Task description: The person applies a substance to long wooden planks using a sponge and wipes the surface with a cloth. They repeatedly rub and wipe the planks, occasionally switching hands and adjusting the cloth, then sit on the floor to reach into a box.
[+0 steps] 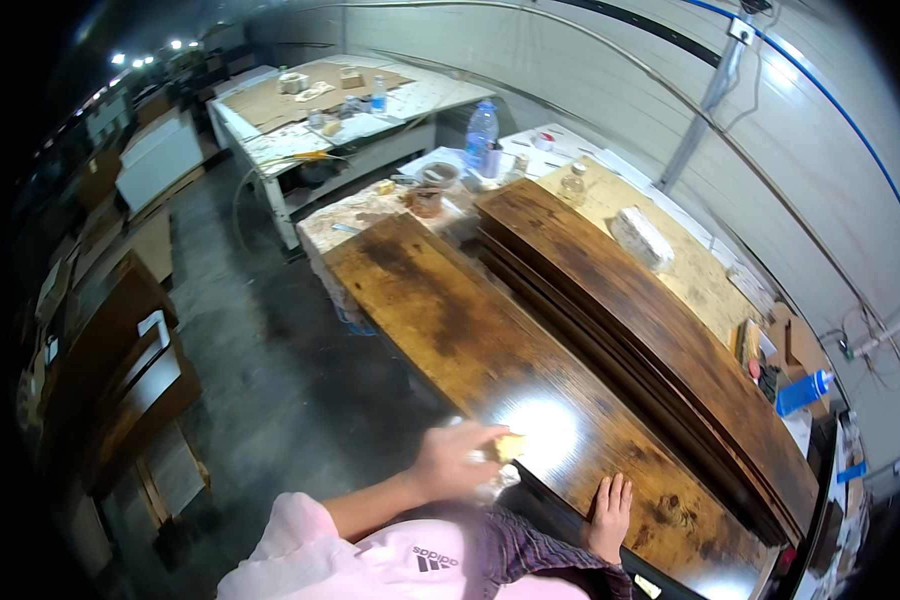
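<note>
My left hand (455, 460) is closed around a small yellow pad (510, 447), blurred and held just above the near edge of a long brown wooden board (460, 320). Whitish crumpled material (500, 484) shows just below that hand; whether the hand holds it too, I cannot tell. My right hand (610, 513) lies flat on the board's near end, fingers stretched out. Dark patches mottle the glossy board, and a bright light reflects off its middle.
Beside it on the right lies a stack of brown boards (650, 320). Beyond stand a tub of brown liquid (427, 200), a large water bottle (481, 130) and a white block (642, 240). A blue bottle (803, 393) is at right, a white worktable (270, 150) behind, leaning panels (120, 370) at left.
</note>
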`<state>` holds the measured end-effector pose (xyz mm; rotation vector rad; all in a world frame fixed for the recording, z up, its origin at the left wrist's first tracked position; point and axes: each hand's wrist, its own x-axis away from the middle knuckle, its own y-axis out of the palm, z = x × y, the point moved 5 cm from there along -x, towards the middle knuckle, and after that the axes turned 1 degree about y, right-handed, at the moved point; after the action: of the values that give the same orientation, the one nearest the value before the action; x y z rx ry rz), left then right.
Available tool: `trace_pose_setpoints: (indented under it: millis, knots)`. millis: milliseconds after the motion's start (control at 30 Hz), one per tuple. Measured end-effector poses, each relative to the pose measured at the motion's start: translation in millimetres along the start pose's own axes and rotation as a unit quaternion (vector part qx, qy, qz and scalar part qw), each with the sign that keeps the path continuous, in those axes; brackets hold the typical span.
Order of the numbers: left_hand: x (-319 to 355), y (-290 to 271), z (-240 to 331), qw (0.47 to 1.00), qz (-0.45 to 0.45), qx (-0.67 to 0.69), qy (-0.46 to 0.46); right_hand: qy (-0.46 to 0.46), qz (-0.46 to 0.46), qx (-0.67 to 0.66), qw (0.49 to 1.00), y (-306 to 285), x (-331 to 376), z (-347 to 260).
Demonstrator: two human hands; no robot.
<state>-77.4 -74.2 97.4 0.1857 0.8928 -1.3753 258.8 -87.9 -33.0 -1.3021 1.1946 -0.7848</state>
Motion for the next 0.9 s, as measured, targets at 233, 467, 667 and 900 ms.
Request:
trace_pose_setpoints:
  millis: [233,467,667,900]
  knots:
    - [8.0,-70.1,-5.9,0.978,0.187,0.029,-0.092,-0.010,-0.056,-0.031,0.998,-103.0,-16.9,-7.0]
    - [11.2,-77.5,-11.6,0.936,0.309,0.092,-0.142,0.069,0.107,0.017,0.992,-187.1,-81.7,25.4]
    - [-6.2,-23.3,-10.6,0.954,0.247,0.090,-0.143,0.011,0.225,0.038,0.973,-179.8,-105.0,44.2]
    - [-22.3,12.8,-2.7,0.963,0.215,0.062,-0.151,-0.008,0.255,-0.022,0.967,-195.5,-132.6,85.2]
